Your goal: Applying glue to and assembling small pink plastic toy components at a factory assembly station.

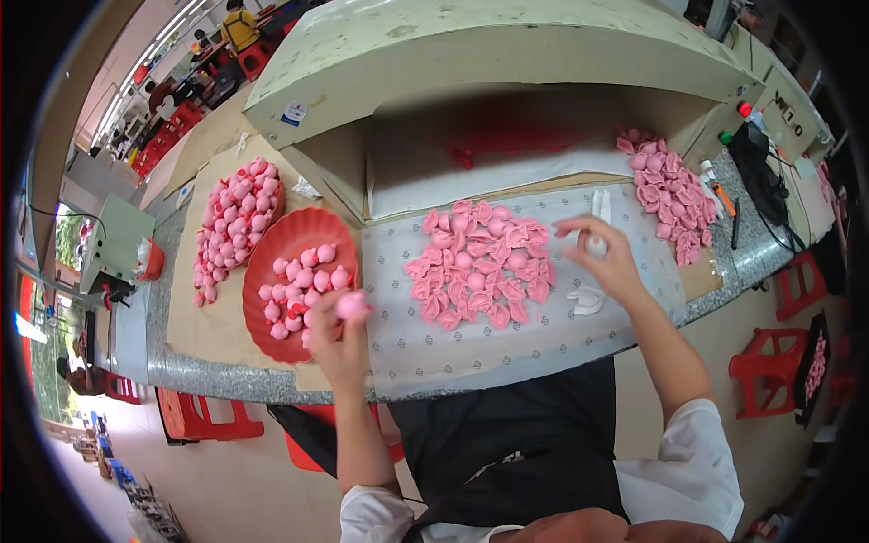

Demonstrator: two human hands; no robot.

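My left hand [337,348] is above the right rim of a red scalloped bowl [256,312], its fingers closed on a round pink piece [353,306]. Inside the bowl lie several pink balls [294,271], some with small red parts. My right hand [605,258] hovers at the right side of a patterned white sheet [425,362], thumb and fingers apart and nothing visible between them. Near its fingertips, a pile of pink petal-shaped pieces [489,262], mixed with round ones, covers the middle of the sheet. A crumpled white scrap [587,299] lies under my right wrist.
A pale green box-like housing [507,54] with an open front stands behind the sheet. More pink balls [240,213] are heaped at left, more petal-shaped pieces [670,195] at right, beside pens [724,199] and a black cable. Red stools [769,366] stand around the granite-look table.
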